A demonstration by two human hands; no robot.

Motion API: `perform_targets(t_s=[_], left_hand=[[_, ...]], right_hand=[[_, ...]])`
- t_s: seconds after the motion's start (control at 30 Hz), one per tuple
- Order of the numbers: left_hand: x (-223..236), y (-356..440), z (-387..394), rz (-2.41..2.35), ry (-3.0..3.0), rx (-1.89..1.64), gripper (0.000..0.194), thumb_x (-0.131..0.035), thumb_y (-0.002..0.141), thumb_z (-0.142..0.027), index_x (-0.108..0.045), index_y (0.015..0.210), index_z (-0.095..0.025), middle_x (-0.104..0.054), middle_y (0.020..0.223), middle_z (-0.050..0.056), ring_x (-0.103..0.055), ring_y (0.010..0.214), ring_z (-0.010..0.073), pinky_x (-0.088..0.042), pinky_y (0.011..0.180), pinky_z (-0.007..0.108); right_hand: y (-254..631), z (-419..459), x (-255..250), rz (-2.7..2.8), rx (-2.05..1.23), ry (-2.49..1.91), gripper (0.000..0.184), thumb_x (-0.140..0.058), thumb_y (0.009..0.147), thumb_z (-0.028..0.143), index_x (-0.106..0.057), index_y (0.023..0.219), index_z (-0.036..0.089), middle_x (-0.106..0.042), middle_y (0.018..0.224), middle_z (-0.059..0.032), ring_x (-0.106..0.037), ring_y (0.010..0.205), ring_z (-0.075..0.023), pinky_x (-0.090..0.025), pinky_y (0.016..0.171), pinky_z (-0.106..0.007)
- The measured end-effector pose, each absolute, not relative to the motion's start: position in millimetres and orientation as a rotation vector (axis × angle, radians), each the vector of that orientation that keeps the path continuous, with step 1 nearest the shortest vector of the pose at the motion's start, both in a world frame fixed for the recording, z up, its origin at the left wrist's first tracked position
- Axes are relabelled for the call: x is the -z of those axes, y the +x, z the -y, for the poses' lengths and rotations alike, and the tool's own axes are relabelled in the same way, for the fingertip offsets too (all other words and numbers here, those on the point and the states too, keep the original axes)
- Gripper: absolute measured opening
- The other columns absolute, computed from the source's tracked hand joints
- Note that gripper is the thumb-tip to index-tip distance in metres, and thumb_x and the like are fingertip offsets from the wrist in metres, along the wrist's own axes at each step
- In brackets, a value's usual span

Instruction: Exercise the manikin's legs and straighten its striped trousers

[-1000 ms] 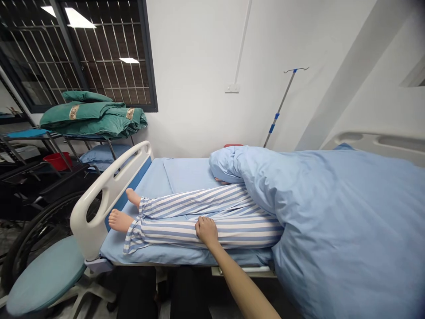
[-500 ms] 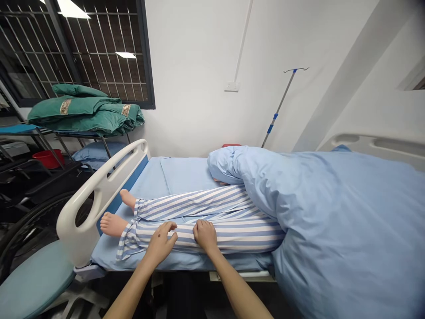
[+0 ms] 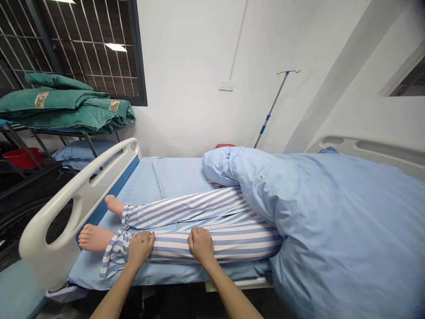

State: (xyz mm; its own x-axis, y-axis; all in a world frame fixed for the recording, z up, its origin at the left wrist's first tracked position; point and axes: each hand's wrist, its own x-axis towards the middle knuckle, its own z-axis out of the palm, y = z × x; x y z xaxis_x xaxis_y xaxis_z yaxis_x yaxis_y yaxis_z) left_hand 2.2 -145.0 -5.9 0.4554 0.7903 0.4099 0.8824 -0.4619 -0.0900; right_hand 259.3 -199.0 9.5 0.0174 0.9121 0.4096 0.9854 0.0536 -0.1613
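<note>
A figure that looks like a nursing manikin lies on the bed in blue-and-white striped trousers point(image 3: 245, 237). My left hand point(image 3: 141, 248) is closed over its near lower leg point(image 3: 169, 248), a little above the ankle. Further up that same leg, around the knee, my right hand point(image 3: 202, 244) curls its fingers over the striped cloth. Both sets of fingertips are partly hidden behind the leg. The bare near foot point(image 3: 95, 238) and far foot point(image 3: 113, 205) point toward the footboard. A light blue quilt point(image 3: 318, 208) covers the figure's upper part.
At the left stands the white footboard point(image 3: 78, 199), with a wheelchair point(image 3: 29, 186) beyond it. Folded green bedding point(image 3: 73, 106) lies on a rack near the barred window point(image 3: 96, 48). An IV pole point(image 3: 270, 110) rises behind the bed. A blue-green seat point(image 3: 20, 288) is lower left.
My left hand has come down onto the lower leg and moved toward the ankle, its fingers closing over it. My right hand stays on the leg. The view has shifted slightly right.
</note>
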Motion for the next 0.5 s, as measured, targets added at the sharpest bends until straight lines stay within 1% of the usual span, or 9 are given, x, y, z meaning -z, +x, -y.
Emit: perform_targets(t_s=[0.07,0.13,0.33,0.4,0.5], left_hand=[[7.0,2.8,146.3,1.492,-2.406,0.301,0.035,-0.033,0.081,-0.009,-0.065,0.094,-0.018,-0.067,0.084,0.01,-0.061,0.075,0.0231,-0.04,0.066,0.035],[4.4,5.8,147.0,1.527,-2.412,0.29,0.034,-0.033,0.082,-0.011,-0.065,0.091,-0.018,-0.067,0.083,0.01,-0.061,0.074,0.0231,-0.039,0.066,0.035],[-0.8,12.6,149.6,1.67,-2.332,0.554,0.031,-0.035,0.084,-0.022,-0.063,0.072,-0.017,-0.066,0.072,0.008,-0.059,0.074,0.0217,-0.036,0.071,0.034],[0.4,13.3,150.4,1.698,-2.321,0.583,0.031,-0.035,0.085,-0.024,-0.061,0.069,-0.018,-0.065,0.07,0.006,-0.059,0.073,0.0215,-0.035,0.072,0.035],[0.5,13.5,151.3,1.711,-2.328,0.607,0.032,-0.034,0.085,-0.025,-0.061,0.07,-0.018,-0.065,0.07,0.006,-0.058,0.075,0.0216,-0.035,0.075,0.035]], right_hand=[[259.5,198.7,-9.5,1.94,0.235,-1.897,0.014,-0.043,0.083,0.02,-0.056,0.077,0.018,-0.059,0.075,-0.0045,-0.049,0.076,-0.0177,-0.026,0.074,-0.03],[259.5,198.6,-9.8,1.939,0.227,-1.901,0.015,-0.043,0.083,0.019,-0.056,0.076,0.018,-0.058,0.075,-0.0047,-0.049,0.076,-0.0177,-0.026,0.074,-0.03],[259.6,198.2,-9.9,1.931,0.224,-1.901,0.015,-0.043,0.083,0.019,-0.055,0.075,0.017,-0.058,0.074,-0.0048,-0.049,0.075,-0.0174,-0.026,0.074,-0.03],[259.6,197.9,-9.3,1.926,0.226,-1.906,0.015,-0.043,0.083,0.019,-0.055,0.074,0.017,-0.058,0.073,-0.0048,-0.049,0.075,-0.0174,-0.026,0.073,-0.03],[259.2,197.5,-8.9,1.922,0.229,-1.91,0.015,-0.043,0.083,0.019,-0.055,0.074,0.017,-0.058,0.073,-0.0045,-0.049,0.075,-0.0169,-0.026,0.073,-0.029]])
